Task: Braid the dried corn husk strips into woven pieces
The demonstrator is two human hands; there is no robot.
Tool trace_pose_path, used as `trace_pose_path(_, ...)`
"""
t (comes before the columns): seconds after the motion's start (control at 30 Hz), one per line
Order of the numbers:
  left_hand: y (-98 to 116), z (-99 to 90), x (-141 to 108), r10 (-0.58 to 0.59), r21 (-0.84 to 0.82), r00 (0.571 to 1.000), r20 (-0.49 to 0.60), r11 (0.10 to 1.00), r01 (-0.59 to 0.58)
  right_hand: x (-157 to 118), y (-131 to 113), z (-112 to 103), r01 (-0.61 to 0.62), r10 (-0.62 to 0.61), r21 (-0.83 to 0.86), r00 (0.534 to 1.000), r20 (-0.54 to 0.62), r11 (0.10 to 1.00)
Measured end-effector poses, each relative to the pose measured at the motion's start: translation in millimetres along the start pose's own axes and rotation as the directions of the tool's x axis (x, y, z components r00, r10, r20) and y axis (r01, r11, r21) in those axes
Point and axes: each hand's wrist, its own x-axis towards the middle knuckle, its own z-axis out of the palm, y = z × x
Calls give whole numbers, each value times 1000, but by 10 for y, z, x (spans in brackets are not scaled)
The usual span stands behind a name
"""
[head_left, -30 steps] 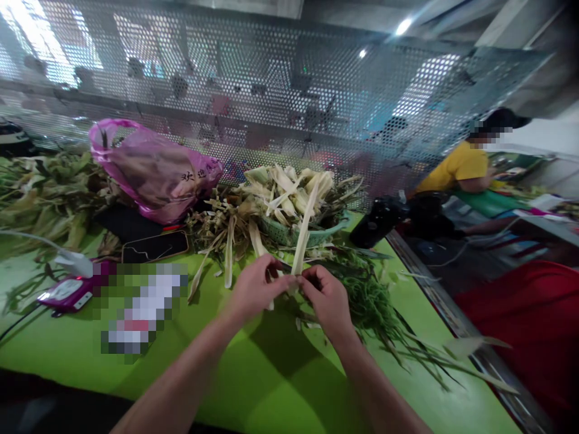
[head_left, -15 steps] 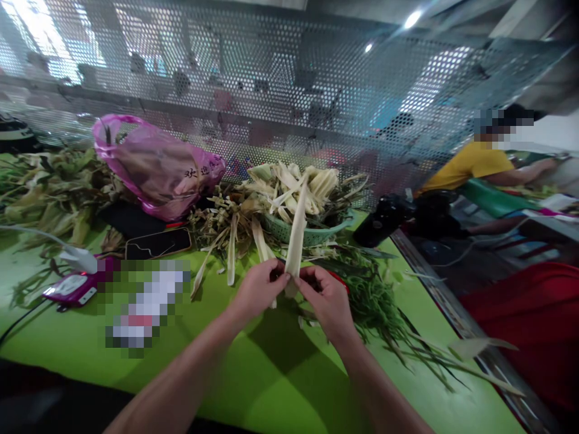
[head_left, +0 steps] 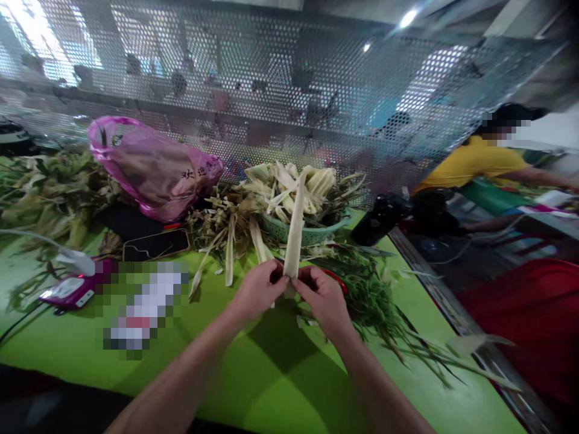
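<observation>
A long pale strip of dried corn husk (head_left: 295,235) stands nearly upright between my hands, its tip pointing away. My left hand (head_left: 259,288) pinches its lower end from the left. From the right, the thumb and fingers of my right hand (head_left: 322,296) close on the same end. Just beyond them sits a green plastic basket (head_left: 312,234) heaped with pale husk pieces (head_left: 323,184). To its left lies a tangle of dry husks and stems (head_left: 230,211). Part of a red object (head_left: 337,280) shows behind my right hand.
Green shredded leaves (head_left: 373,301) and long stalks lie to the right. On the left are a phone (head_left: 156,244), a purple power strip (head_left: 75,289), a pink plastic bag (head_left: 149,172) and leafy husks (head_left: 49,193). A perforated metal screen (head_left: 253,84) stands behind; a person in yellow (head_left: 474,163) sits at right.
My hands keep their pinch on the husk strip, which has barely shifted. The view has moved very slightly. The person in yellow has stretched an arm farther to the right.
</observation>
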Motion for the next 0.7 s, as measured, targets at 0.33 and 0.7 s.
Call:
trace_pose_path(0.33,-12,32,-6,-22,-9,1000,10,1000,22,43,6,-13,-37,30,78,996,89,996)
trace_pose_path(0.7,-97,68,39,-44,-227,999,-27,973,37,1,-50,-20,-28,18,122,997,76,992)
